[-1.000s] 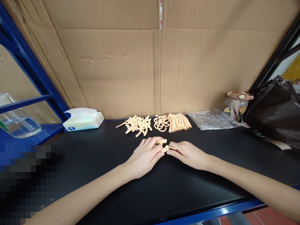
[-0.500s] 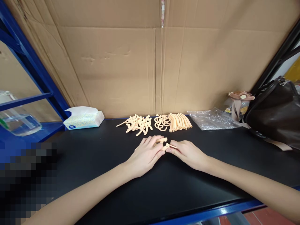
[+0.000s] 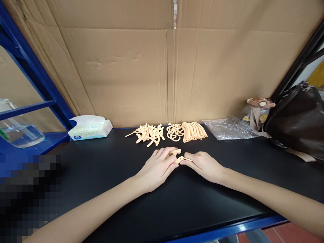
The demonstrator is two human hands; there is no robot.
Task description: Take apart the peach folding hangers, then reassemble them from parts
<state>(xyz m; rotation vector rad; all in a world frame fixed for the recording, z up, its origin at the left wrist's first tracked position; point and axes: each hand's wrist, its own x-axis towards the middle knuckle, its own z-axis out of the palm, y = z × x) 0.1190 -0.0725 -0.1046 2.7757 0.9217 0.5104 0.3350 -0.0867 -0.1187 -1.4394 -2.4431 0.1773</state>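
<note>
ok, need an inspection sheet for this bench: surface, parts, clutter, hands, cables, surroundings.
Surface: black tabletop.
Parts: beige jumbled pile, curled pieces, row of curved bars.
Clutter: tissue pack at left; clear plastic, strapped bottle and dark bag at right.
Hands: left hand grips beige pieces; right hand pinches a thin beige piece.
Cables: nothing seen.
Surroundings: cardboard backing, blue frame.

From where I stand, the person has a smooth, slim, bare left forearm (image 3: 98,207) and a matching bare right forearm (image 3: 265,189), each tapering to a narrow, uncovered wrist. The bare left hand (image 3: 158,168) and bare right hand (image 3: 206,166) have slender fingers; nail details are too small to make out.
</note>
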